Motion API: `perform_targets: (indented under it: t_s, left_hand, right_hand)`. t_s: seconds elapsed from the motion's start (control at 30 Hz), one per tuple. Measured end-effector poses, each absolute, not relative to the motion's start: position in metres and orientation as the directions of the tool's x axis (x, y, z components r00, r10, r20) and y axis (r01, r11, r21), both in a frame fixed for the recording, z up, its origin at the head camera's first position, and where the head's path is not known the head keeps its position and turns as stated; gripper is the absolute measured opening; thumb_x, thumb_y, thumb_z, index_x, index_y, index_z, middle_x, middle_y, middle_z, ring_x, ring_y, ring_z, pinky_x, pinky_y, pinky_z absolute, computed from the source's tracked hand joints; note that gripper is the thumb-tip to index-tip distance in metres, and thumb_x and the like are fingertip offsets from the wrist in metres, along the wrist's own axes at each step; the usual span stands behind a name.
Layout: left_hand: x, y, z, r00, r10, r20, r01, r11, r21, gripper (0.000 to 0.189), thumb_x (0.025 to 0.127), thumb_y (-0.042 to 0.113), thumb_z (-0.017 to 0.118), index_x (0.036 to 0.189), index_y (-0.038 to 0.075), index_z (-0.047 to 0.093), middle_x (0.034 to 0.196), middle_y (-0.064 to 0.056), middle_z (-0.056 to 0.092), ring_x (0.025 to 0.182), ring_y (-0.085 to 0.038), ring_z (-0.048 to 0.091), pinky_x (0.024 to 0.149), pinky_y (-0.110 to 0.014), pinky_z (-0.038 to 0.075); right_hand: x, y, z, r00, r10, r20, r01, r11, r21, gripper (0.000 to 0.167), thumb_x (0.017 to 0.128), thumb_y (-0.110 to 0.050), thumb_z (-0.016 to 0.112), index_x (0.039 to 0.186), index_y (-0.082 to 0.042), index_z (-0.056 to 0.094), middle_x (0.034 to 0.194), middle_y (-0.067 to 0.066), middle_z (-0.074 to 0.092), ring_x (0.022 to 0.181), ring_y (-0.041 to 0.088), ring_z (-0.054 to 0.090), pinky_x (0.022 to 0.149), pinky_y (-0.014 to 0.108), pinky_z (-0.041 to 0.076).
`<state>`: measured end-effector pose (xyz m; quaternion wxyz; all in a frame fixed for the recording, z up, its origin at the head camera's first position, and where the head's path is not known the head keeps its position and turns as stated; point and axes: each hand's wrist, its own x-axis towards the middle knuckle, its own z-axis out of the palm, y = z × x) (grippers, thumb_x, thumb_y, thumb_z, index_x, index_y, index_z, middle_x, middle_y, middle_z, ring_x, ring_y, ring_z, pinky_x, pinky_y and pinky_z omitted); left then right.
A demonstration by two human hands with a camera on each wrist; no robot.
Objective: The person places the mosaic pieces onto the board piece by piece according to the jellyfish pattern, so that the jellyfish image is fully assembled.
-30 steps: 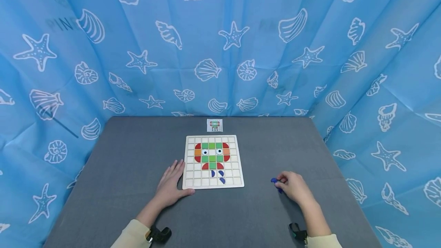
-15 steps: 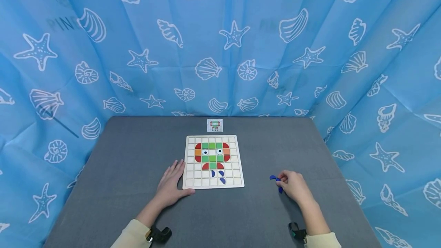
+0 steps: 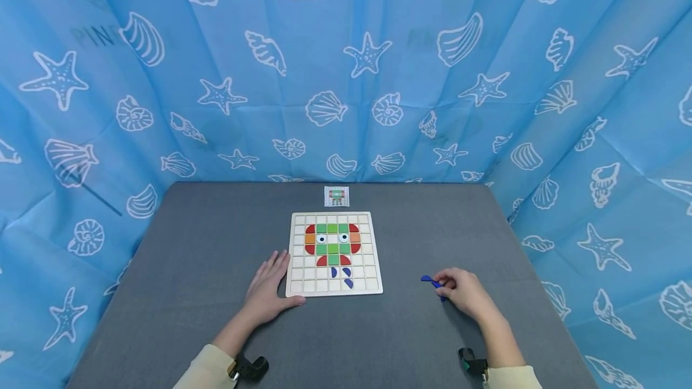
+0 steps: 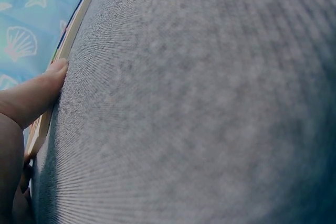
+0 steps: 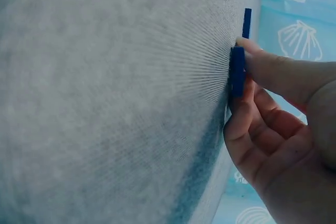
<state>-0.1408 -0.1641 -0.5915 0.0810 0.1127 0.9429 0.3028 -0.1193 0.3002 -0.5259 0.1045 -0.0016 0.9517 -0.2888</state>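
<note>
My left hand lies at the near left corner of a white grid board, its fingers straight along the left edge and its thumb at the near edge. In the left wrist view the thumb touches the board's side. My right hand, to the right of the board, pinches blue half-round tiles between thumb and fingertips, low over the table. One blue tile sticks out to the left; another blue tile shows against the fingers in the right wrist view. Three blue tiles lie on the board below a red and green figure.
A small picture card with a similar figure lies behind the board, near the far edge of the grey table. A blue curtain with white shells hangs behind and at both sides.
The blue tiles in my right hand have turned and spread, one shifting slightly left and outward. My left hand and the board have stayed in place.
</note>
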Motion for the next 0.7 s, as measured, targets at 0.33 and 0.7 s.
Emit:
perform_targets:
  t_s: [0.33,0.7]
  left_hand:
    - [-0.1404,-0.1642,-0.5903,-0.96,0.264,-0.088,0.164,0.793,0.587,0.118,0.075,0.074,0.072,0.162,0.014,0.021,0.169,-0.007,0.02,0.158,-0.03,0.008,0.125,-0.056,0.013]
    - [-0.1407,-0.1648,-0.5872,-0.955,0.272,-0.118,0.154,0.794,0.588,0.119,0.075,0.075,0.071,0.163,0.014,0.019,0.169,-0.006,0.017,0.158,-0.03,0.006,0.125,-0.055,0.011]
  right_hand:
    - [-0.1233,0.302,-0.5286,-0.976,-0.135,-0.171,-0.017,0.828,-0.561,0.019,0.084,-0.01,0.081,0.102,-0.01,0.075,0.085,-0.003,0.064,0.074,0.009,0.056,0.063,0.026,0.047]
    - [-0.1292,0.3001,-0.5293,-0.965,-0.213,-0.151,-0.09,0.814,-0.574,0.015,0.087,-0.01,0.079,0.101,-0.013,0.076,0.083,-0.007,0.063,0.071,0.004,0.054,0.062,0.024,0.046]
